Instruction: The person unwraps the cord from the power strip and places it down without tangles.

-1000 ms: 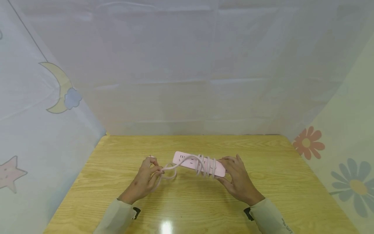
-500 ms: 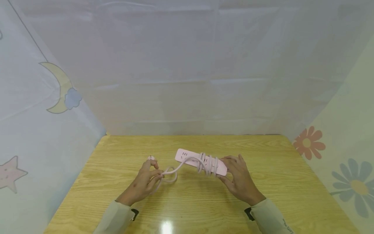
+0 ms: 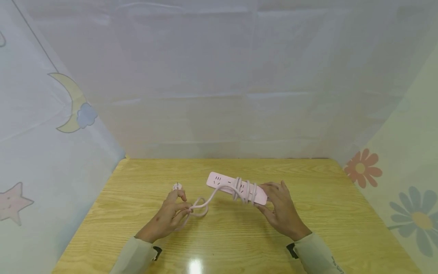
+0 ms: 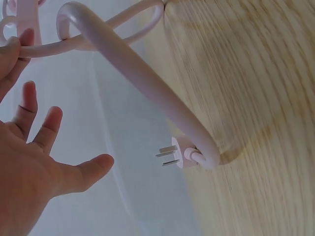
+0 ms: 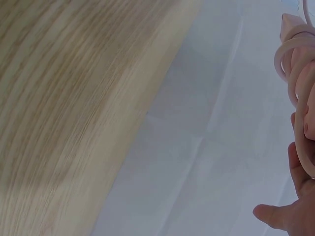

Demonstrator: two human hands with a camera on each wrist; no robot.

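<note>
A pink power strip [image 3: 222, 182] is held up over the table, tilted with its left end higher. Several turns of its pale pink cord [image 4: 142, 83] wrap the right half. My right hand [image 3: 281, 213] grips the strip's right end, thumb below and fingers above. To the left, my left hand [image 3: 165, 219] pinches the cord between thumb and fingertips, its other fingers spread. A small loop of cord hangs beside those fingertips. The three-pronged plug [image 4: 184, 152] lies at the cord's end, beyond the left hand in the head view.
A light wooden table [image 3: 219, 243] spans the space under both hands. Pale sheeting [image 3: 219, 76] rises behind its far edge. Printed side sheets with a moon [image 3: 70, 89] and flowers [image 3: 360, 168] stand to left and right.
The power strip has shifted slightly up and to the right with the right hand. The cord between the hands has drawn out a little, and more of the plug shows past the left hand.
</note>
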